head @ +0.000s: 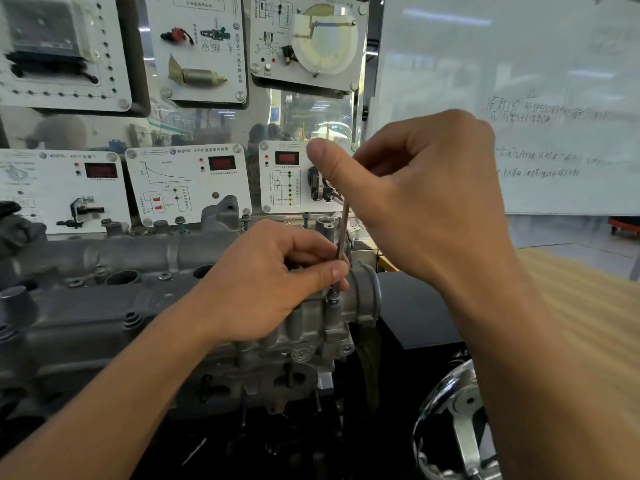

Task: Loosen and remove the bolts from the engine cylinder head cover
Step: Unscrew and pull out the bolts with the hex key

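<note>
Head view | tool [343, 230] near-upright, tip on bolt [333, 298] at cover's [86, 317] right end | left hand [277, 282] pinches shaft just above bolt | right hand [415, 202] grips tool's top

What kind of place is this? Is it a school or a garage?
Most likely a car-repair training classroom. Display boards on the wall hold real car parts with diagrams and red readouts, a whiteboard has handwriting on it, and a bare engine sits out to be worked on.
</note>
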Available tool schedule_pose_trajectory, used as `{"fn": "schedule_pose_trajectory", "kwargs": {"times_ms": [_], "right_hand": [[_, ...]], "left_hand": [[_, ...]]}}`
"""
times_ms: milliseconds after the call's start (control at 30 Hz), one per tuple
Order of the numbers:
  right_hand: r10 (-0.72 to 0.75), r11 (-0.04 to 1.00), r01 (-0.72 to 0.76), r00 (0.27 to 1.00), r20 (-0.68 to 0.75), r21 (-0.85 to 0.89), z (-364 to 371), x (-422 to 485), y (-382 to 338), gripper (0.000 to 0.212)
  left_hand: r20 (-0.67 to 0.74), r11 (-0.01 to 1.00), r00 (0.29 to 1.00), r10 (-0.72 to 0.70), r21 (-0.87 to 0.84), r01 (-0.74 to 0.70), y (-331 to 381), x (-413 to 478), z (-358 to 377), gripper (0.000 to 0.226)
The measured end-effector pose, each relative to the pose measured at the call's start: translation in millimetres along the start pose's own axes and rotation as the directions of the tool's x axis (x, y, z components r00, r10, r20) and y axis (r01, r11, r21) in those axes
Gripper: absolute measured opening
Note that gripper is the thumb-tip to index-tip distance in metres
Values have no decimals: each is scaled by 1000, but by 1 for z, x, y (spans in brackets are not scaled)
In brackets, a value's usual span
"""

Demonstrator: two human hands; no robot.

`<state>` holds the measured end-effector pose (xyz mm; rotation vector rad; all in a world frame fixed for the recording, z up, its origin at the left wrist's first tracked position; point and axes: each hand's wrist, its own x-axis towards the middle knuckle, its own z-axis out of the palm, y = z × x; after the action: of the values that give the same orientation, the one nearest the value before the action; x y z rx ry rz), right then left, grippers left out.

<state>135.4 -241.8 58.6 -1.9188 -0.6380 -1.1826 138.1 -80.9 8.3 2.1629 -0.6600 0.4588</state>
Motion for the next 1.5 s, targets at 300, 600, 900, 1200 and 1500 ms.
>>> {"fn": "schedule_pose_trajectory", "kwargs": {"times_ms": [300, 600, 900, 1200, 1500], "right_hand": [[-136, 990, 131, 978, 159, 43, -4, -1, -3, 40], [-214, 882, -58, 835, 507, 468, -26, 11, 32, 32], [-157, 676, -319, 818, 553, 664, -9, 12, 44, 29], [86, 337, -610, 779, 621, 717, 33, 5, 25, 36], [141, 695, -239, 970, 196, 678, 36, 0, 19, 30]], "left_hand": [[-6, 1000, 1000, -1, -17, 1, 1, -1, -2, 12], [-2, 999, 1000, 28, -19, -29, 2, -1, -1, 10], [-8, 998, 998, 66, -25, -66, 0, 1, 0, 20], [-24, 996, 996, 88, -8, -88, 0, 1, 1, 38], [-19, 998, 998, 56, 0, -56, -7, 5, 1, 12]]}}
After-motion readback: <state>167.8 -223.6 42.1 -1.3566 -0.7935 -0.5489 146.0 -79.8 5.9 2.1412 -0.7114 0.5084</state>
